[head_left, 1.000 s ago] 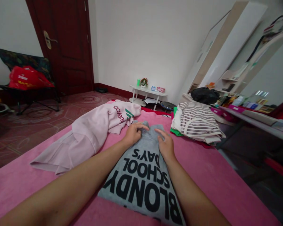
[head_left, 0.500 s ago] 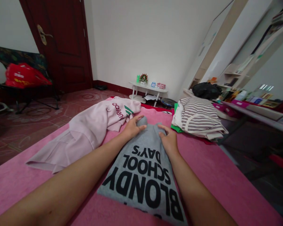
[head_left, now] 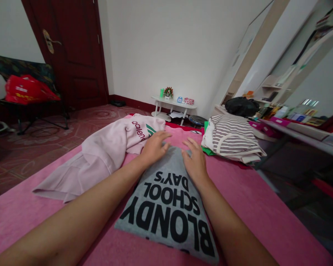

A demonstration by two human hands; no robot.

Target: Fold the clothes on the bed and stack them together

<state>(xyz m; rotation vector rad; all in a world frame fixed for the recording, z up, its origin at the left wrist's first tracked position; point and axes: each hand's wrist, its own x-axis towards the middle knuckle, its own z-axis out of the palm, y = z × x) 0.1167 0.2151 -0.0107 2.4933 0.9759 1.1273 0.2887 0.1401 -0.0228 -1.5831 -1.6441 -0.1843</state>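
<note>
A grey T-shirt (head_left: 169, 195) lies folded in front of me, its black printed letters upside down to my view. My left hand (head_left: 156, 147) rests at its far left corner, thumb and fingers spread, holding nothing. At the far right corner is my right hand (head_left: 195, 157), its fingers also apart and nothing gripped. Between the two hands the shirt's far edge lies flat. Close to my left forearm, a pale pink sweatshirt (head_left: 102, 151) is spread loosely, with dark red letters and green stripes on it.
Everything lies on a pink bed cover (head_left: 246, 214). A pile of folded clothes with a striped top (head_left: 233, 135) sits at the far right. Beyond stand a small white table (head_left: 173, 102) and, to the right, a cluttered desk (head_left: 302, 129). A red bag (head_left: 29, 89) rests on a chair.
The shirt's raised far corners have come down from my fingers and its far edge now lies flatter. Both hands have loosened and opened, moving only slightly.
</note>
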